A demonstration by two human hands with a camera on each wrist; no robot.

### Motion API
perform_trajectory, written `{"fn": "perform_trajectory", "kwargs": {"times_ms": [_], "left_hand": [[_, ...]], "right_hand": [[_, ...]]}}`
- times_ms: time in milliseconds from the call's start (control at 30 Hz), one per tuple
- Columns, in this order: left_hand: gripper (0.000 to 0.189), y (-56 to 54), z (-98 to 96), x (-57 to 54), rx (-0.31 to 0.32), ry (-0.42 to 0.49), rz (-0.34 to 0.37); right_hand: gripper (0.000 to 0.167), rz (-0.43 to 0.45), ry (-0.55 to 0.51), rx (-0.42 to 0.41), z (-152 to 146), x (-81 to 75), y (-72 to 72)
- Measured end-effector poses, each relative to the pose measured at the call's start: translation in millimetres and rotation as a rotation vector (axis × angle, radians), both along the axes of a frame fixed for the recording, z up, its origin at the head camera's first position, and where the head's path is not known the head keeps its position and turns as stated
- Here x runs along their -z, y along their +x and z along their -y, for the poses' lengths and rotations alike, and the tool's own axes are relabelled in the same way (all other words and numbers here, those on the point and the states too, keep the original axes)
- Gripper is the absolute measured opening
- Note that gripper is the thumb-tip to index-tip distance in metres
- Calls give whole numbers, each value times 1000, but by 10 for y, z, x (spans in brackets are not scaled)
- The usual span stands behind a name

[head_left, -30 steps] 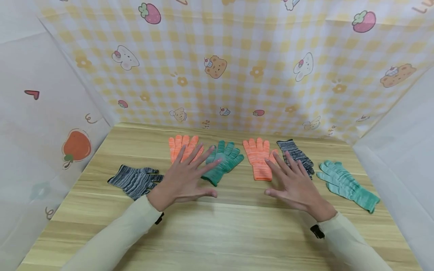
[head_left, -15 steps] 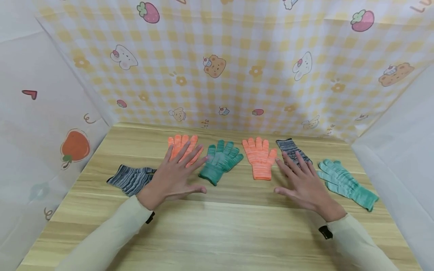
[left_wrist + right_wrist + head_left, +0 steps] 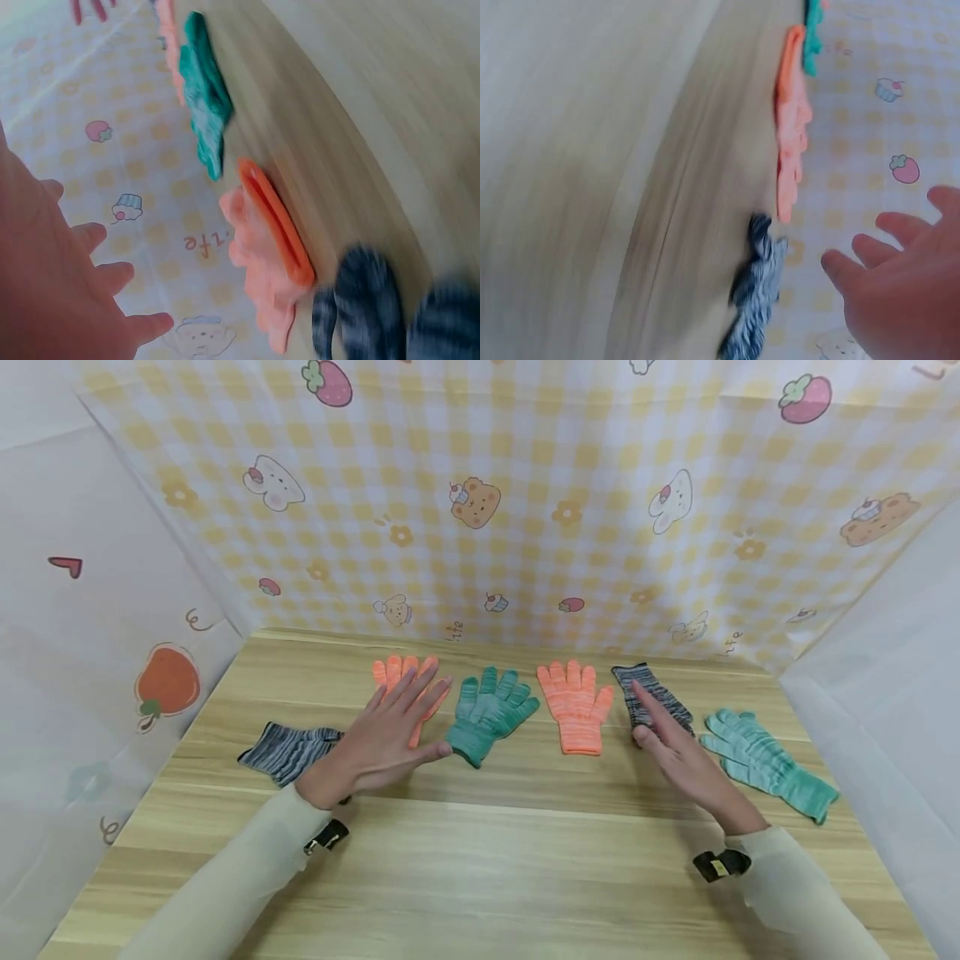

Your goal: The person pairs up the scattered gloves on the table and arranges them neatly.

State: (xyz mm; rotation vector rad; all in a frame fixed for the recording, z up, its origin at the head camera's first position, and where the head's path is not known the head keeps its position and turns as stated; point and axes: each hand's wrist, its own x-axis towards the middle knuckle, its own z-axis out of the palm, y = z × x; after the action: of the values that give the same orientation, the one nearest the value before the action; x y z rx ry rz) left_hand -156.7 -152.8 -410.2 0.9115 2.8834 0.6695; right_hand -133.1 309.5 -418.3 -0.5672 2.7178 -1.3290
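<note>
My left hand (image 3: 378, 743) hovers, fingers spread, over the lower part of the left orange glove (image 3: 393, 673). It also hides the finger end of a grey striped glove (image 3: 288, 753). Just right of its thumb lies a dark green glove (image 3: 480, 727). My right hand (image 3: 693, 768) is turned edge-on with its fingers straight, partly in front of another grey glove (image 3: 656, 693). In the right wrist view that hand (image 3: 911, 274) is apart from the gloves. Between the hands lies a second orange glove (image 3: 576, 710); a light green glove (image 3: 765, 756) lies at the right.
The gloves lie spread in a row on a wood-grain table (image 3: 495, 877). Behind it hangs a yellow checked cloth (image 3: 525, 552), and white cloth walls (image 3: 82, 652) close both sides. Each wrist wears a black strap (image 3: 327, 837).
The hands have moved apart, left hand leftward and right hand rightward. The right hand has rolled from palm down to edge-on, and the left has tilted a little. The gloves have not moved.
</note>
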Motion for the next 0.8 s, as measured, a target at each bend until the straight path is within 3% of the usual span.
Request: {"fn": "perform_trajectory", "kwargs": {"times_ms": [167,333,467,633,800], "left_hand": [[101,-20,-44,-36,-6,245,90],[91,-29,-99,-37,-37,503,209],[88,-21,-158,-61,-81,658,326],[80,-13,-221,-89,-207,723,493],[79,-32,-278,-75,-291,709,562]], "right_hand": [[63,150,-243,86,67,-58,-14],[77,293,-509,196,168,-100,-50],[82,366,-635,304,239,-130,-85],[76,378,-691,369,324,-93,-154],[74,403,-746,419,429,-37,-259]]}}
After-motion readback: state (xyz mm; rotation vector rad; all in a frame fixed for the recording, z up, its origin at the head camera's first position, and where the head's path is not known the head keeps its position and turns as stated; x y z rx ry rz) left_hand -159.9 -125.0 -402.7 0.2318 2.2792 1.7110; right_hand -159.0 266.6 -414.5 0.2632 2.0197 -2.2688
